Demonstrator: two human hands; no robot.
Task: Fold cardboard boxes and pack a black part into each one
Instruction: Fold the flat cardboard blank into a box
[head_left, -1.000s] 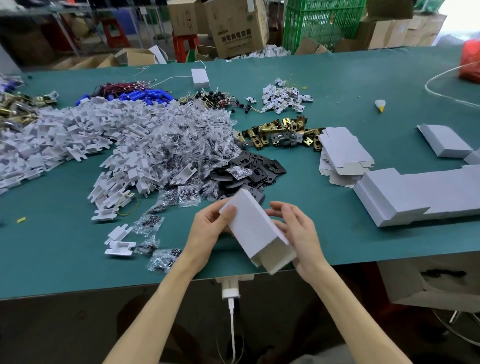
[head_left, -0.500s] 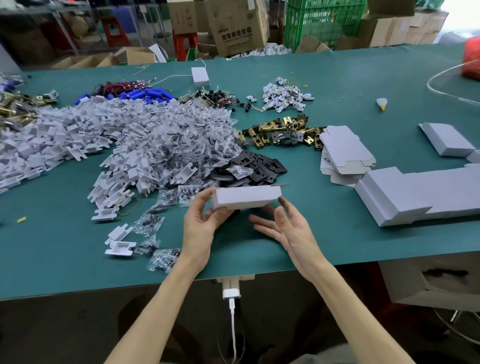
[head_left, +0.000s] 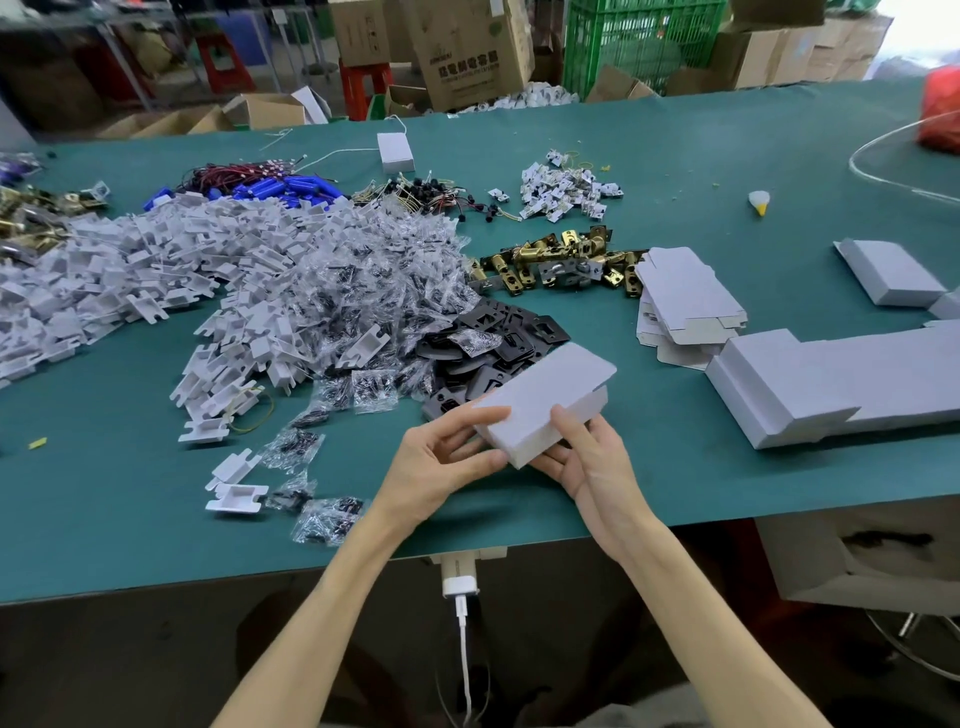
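Left hand (head_left: 441, 462) and right hand (head_left: 587, 462) both gripped a white folded cardboard box (head_left: 545, 400). Box was tilted above the green table (head_left: 649, 467), near black flat parts (head_left: 498, 343).

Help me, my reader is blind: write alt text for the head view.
Two hands hold a white box over a green table: the left hand pinches its near end, the right hand cradles it. Beyond lie black parts; rightward, flat blanks and folded boxes.

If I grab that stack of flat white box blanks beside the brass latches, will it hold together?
Probably not: the blanks lie loose and fanned, edges already offset, so they would likely slide apart. They look thin with cut flaps, so likely light and bendy. Lying flat on the table, they should not roll.
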